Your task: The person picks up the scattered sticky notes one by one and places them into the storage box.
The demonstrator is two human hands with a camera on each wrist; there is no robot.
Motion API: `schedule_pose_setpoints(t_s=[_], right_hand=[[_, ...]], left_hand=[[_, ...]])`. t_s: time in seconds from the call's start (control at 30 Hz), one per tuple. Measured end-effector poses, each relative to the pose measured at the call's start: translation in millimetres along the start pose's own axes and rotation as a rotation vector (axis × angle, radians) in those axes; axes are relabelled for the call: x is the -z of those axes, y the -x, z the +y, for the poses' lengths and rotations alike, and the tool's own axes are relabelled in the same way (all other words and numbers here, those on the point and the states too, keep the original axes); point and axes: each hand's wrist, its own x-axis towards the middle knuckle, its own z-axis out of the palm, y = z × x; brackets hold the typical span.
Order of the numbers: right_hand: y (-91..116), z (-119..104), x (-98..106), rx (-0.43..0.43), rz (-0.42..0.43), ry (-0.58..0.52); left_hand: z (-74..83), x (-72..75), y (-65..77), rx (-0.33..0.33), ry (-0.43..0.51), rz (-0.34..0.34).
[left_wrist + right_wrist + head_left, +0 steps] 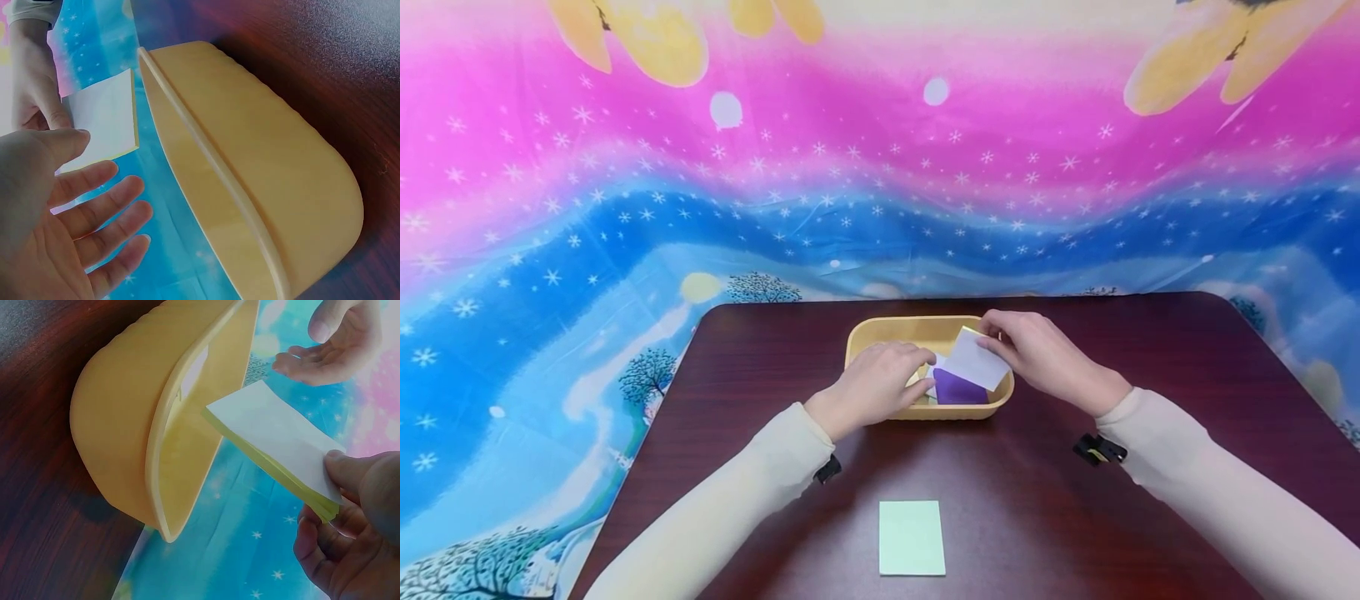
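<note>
My right hand pinches a pad of sticky notes at one corner, thumb on its white face. In the right wrist view the pad shows yellow sheet edges, slightly fanned near the fingers. It is held tilted over the right part of a yellow plastic basket. Over the basket's left part is my left hand, its fingers spread and relaxed, holding nothing in the left wrist view. Inside the basket lie a purple pad and some pale paper pieces, partly hidden by the left hand.
A light green sticky note pad lies flat on the dark wood table, nearer to me than the basket. Behind the table hangs a colourful cloth backdrop with snowflakes. A black device sits at the right wrist.
</note>
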Motion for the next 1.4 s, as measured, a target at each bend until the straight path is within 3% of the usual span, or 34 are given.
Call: schedule_pose_setpoints(t_s=[0.67,1.4], right_hand=[[-11.4,4.0,-15.1,-0.065,-0.046,-0.011],[-18.8,9.1,-36.8,-0.093,-0.174,0.022]], left_hand=[[-12.8,-3.7,-2.9,0.052,-0.009,-0.003],[-23.1,-12.8,-5.3,0.083,0.000,-0.029]])
